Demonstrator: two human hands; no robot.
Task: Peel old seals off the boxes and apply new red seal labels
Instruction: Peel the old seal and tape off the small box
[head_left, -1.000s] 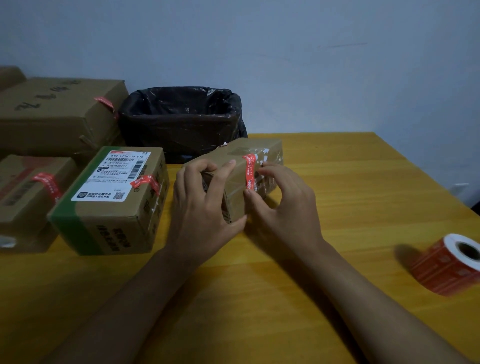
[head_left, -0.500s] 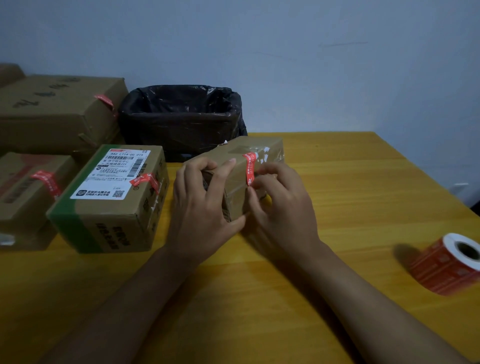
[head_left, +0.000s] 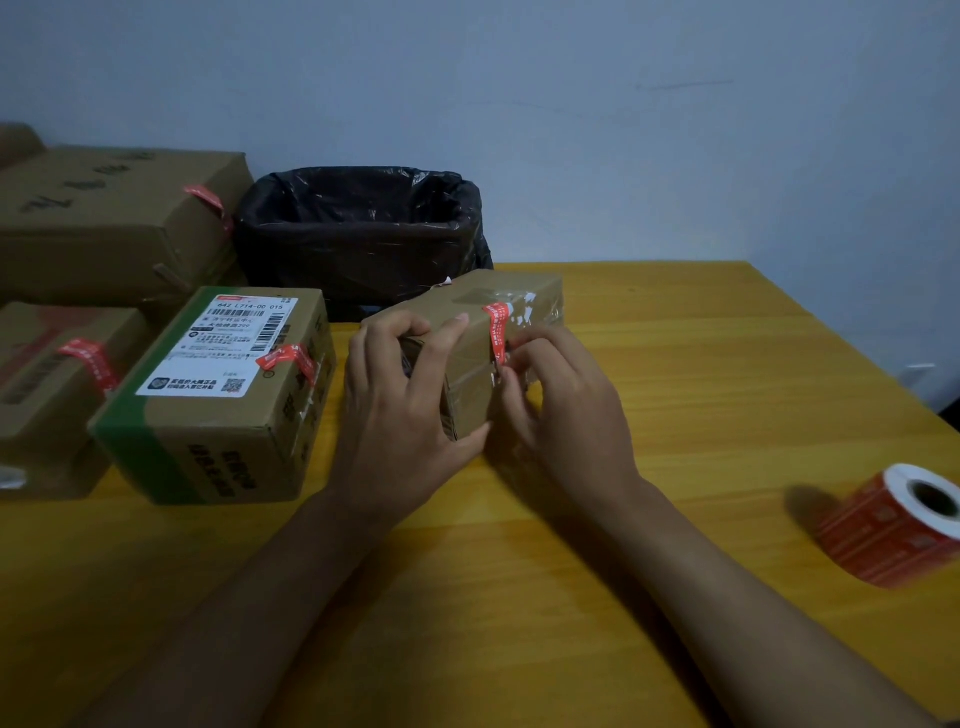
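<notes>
A small taped cardboard box (head_left: 524, 296) sits in the middle of the yellow table. A red seal label (head_left: 497, 330) runs over its top edge and down its near side. My left hand (head_left: 400, 415) grips the box's left end, fingers curled over the top and thumb under the near corner. My right hand (head_left: 566, 410) is at the box's near side, its fingertips pinching the lower end of the red seal. A roll of red seal labels (head_left: 896, 525) lies on the table at the right.
A bin lined with a black bag (head_left: 358, 234) stands behind the small box. To the left are a box with a white shipping label (head_left: 218, 400), another sealed box (head_left: 47, 384) and a large box (head_left: 114, 218) at the back, each with a red seal. The table's right edge (head_left: 852, 332) slants away.
My right hand's fingers have curled in and closed on the lower end of the red seal. The left hand and the box have barely moved.
</notes>
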